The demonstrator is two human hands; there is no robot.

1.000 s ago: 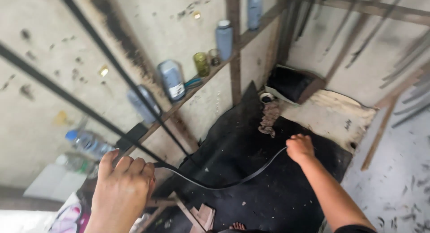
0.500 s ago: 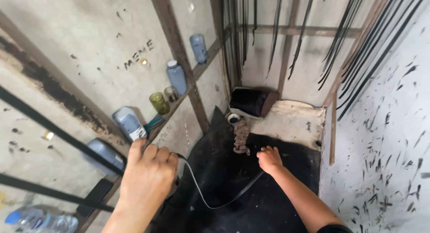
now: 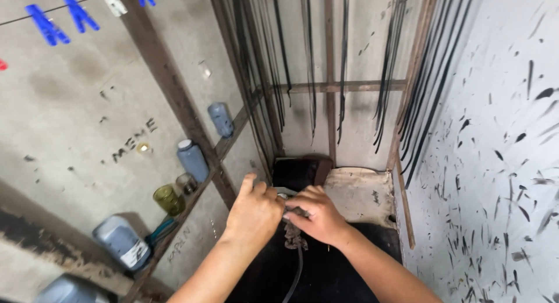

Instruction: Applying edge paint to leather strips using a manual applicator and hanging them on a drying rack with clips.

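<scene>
Black strip (image 3: 297, 271): thin, ran from the near edge up the dark work surface (image 3: 349, 274) to the two hands.

Left hand (image 3: 254, 213): fingers curled and closed, pressed against the right hand at mid-scene; what lay inside its grip could not be told.

Right hand (image 3: 317, 215): fingers closed over a stained, crumpled rag (image 3: 293, 238) where the strip's upper end met it.

Grey plastic bottle (image 3: 122, 242): near left, on the slanting wooden rail (image 3: 192, 192).

Green glass jar (image 3: 168, 199): farther along the rail.

Blue-grey bottles (image 3: 193, 160): two, still farther up the rail.

Dark container (image 3: 300, 172): just beyond the hands.

Hanging black strips (image 3: 343, 58): many, on the far wall.

Spattered white wall (image 3: 501, 163): right side.
</scene>
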